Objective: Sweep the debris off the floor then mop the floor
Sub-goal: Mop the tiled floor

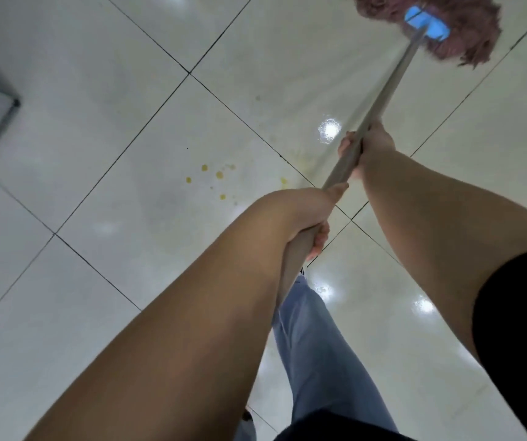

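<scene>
Both hands are on the mop handle [383, 100], a pale grey pole running from the lower centre of the frame up toward the upper right. The left hand [306, 214] grips the handle at its near part, fingers curled fully round the pole, with the thumb lying along it. The right hand [367, 144] grips the handle further along, toward the mop head, fingers wrapped round it with the fingertips showing on the far side of the pole. The mop head [431, 27] sits at the far end of the handle, a mass of reddish-pink strands round a blue plastic clamp [427, 22], resting on the floor [112, 122]. The floor is glossy white tile with dark grout lines. A scatter of small yellow spots [214, 179] lies on the tile to the left of the handle, near the left hand and well apart from the mop head. Blue trousers [316, 345] show below the handle.
</scene>
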Action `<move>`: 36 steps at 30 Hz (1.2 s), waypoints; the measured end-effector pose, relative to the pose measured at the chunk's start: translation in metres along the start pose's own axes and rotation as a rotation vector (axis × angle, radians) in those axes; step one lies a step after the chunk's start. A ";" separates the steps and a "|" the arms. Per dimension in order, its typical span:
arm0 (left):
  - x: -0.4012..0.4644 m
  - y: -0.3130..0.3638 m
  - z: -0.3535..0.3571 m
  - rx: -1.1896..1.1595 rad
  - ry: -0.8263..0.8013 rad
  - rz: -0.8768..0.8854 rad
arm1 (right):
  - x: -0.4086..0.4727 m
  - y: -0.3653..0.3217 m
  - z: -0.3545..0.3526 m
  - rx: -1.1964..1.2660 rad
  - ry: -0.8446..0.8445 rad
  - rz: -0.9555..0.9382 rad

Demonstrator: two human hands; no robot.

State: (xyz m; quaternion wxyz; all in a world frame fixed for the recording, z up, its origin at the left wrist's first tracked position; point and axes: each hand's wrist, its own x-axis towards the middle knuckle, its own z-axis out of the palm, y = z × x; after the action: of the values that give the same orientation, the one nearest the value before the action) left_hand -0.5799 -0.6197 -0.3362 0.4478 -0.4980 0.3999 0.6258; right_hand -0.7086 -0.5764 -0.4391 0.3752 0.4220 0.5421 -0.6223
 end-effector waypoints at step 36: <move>-0.267 -0.854 -0.208 0.032 0.322 -0.298 | -0.453 0.773 -0.080 -0.558 -0.275 0.535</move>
State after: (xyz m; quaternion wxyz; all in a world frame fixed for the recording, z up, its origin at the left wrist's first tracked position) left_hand 0.3214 -0.6215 -0.1588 0.4736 -0.6379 0.3979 0.4587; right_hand 0.1792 -0.5940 -0.2980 0.6929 0.3430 0.5060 -0.3823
